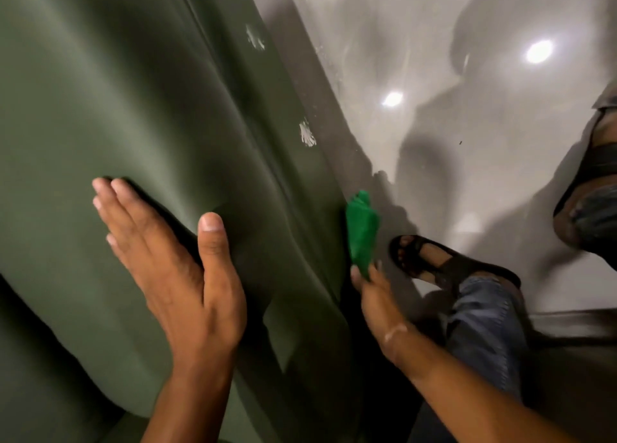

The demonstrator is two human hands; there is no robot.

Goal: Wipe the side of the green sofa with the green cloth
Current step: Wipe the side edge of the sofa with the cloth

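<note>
The dark green sofa [133, 92] fills the left half of the head view, its arm top running into a side panel [293, 162] that drops to the floor. My left hand [173, 269] lies flat and open on the arm top, fingers spread. My right hand [374, 295] reaches down beside the side panel and pinches a bright green cloth [361, 229]. The cloth hangs bunched against the panel's lower edge, close to the floor. Two whitish scuff marks [306, 135] show on the panel farther along.
A glossy grey floor [467, 142] with ceiling-light reflections lies right of the sofa. My foot in a black sandal [434, 259] and a jeans leg [484, 325] stand just right of the cloth. Another sandalled foot [594, 189] is at the right edge.
</note>
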